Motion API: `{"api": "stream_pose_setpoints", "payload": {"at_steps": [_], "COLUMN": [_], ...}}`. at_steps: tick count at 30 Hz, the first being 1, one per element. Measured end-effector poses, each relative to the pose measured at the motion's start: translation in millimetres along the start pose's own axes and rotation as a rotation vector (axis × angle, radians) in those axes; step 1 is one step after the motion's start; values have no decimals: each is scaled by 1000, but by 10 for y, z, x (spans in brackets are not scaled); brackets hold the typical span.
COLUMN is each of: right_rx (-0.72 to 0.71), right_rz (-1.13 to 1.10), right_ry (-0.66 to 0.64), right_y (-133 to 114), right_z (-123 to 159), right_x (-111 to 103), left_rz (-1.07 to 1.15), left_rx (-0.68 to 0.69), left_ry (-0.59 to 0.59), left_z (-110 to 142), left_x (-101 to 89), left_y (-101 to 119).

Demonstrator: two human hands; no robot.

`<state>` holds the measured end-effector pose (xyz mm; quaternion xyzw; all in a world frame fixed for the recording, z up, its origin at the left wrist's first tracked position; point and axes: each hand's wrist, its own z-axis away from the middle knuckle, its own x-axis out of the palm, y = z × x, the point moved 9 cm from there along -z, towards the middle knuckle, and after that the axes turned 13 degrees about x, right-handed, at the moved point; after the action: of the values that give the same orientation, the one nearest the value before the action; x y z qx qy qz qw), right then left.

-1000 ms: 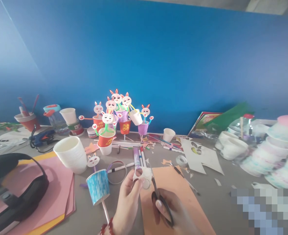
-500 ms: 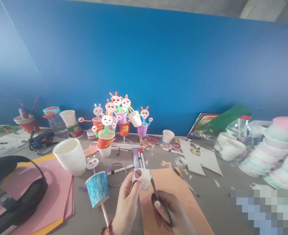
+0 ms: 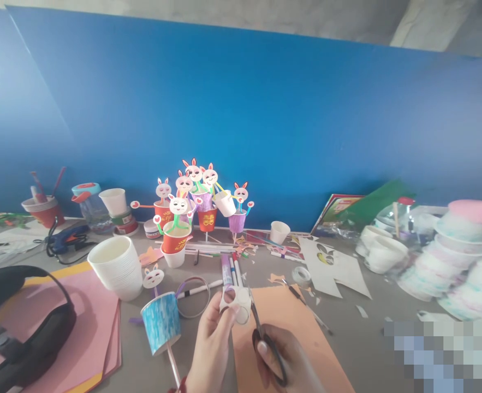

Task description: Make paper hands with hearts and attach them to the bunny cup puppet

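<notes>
Between the thumb and fingers of my left hand (image 3: 215, 339) is a small piece of white paper (image 3: 243, 297) with a round hole and drawn circles. My right hand (image 3: 284, 355) grips a pair of black-handled scissors (image 3: 269, 349), whose blades point up along the right edge of the paper. Under both lies a sheet of orange paper (image 3: 306, 338). A blue-painted paper cup (image 3: 161, 323) on a stick, with a white rabbit face (image 3: 153, 277) above it, leans left of my left hand.
Several rabbit-faced cup figures (image 3: 179, 206) stand near the blue wall. A stack of white paper cups (image 3: 118, 267), black headphones (image 3: 23, 327) and pink paper (image 3: 89, 322) lie left. Right are cut white paper (image 3: 334, 267), a tape roll (image 3: 301, 274) and painted cups (image 3: 441, 262).
The view has tilted up slightly, so everything sits a little lower. My hands still hold the paper and scissors in nearly the same place.
</notes>
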<state>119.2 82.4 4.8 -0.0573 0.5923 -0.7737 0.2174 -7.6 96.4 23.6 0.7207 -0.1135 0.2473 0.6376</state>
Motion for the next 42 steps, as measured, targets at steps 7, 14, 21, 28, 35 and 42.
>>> {"api": "stream_pose_setpoints", "payload": {"at_steps": [7, 14, 21, 28, 35, 42], "right_rx": [-24, -41, -5, 0, 17, 0], "right_rz": [20, 3, 23, 15, 47, 58], "right_ry": [11, 6, 7, 3, 4, -27], "right_y": [1, 2, 14, 15, -51, -85], "right_z": [-4, -10, 4, 4, 38, 30], "right_x": [-17, -25, -41, -46, -64, -111], "left_rz": [15, 14, 38, 15, -15, -30], "left_rx": [-18, -2, 2, 2, 45, 55], "left_ry": [8, -4, -39, -45, -87, -118], "left_z": [-1, -14, -14, -34, -57, -90], "left_x": [-13, -23, -13, -8, 8, -6], "left_y": [-37, -22, -22, 21, 97, 99]}}
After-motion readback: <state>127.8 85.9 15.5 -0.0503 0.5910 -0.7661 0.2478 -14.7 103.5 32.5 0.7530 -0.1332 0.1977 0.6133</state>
